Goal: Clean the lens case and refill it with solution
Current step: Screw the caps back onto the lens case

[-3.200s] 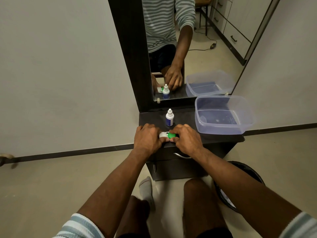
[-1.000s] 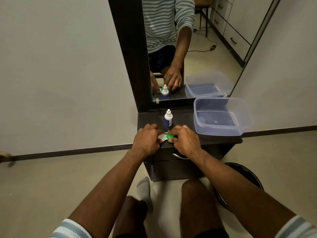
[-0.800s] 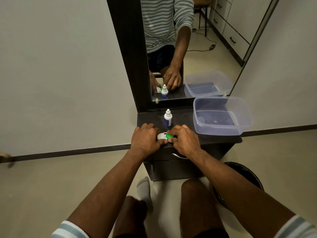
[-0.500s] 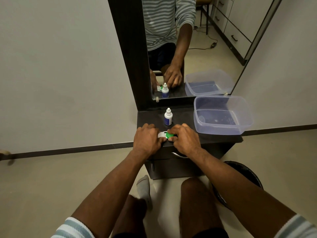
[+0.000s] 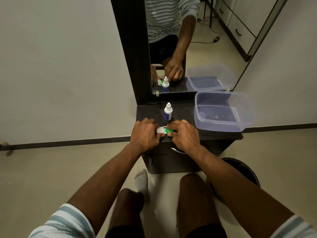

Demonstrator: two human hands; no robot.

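Now lens case [image 5: 164, 130] between hands: left hand [image 5: 145, 134] grips white cap, right hand [image 5: 184, 134] green.

Lens case [image 5: 164, 130] mostly hidden under fingers.

A clear tub [image 5: 223, 122] sits on the right of the dark cabinet [image 5: 221, 137], its far side just beside the mirror [image 5: 197, 48], which reflects it; the cabinet front carries a metal handle [image 5: 176, 150], and a dark round bin [image 5: 243, 170] stands on the floor at the cabinet's right. In the mirror a cable [image 5: 207, 42] lies across the floor near white drawers [image 5: 240, 28]; a white sock [image 5: 142, 182] shows below the cabinet.
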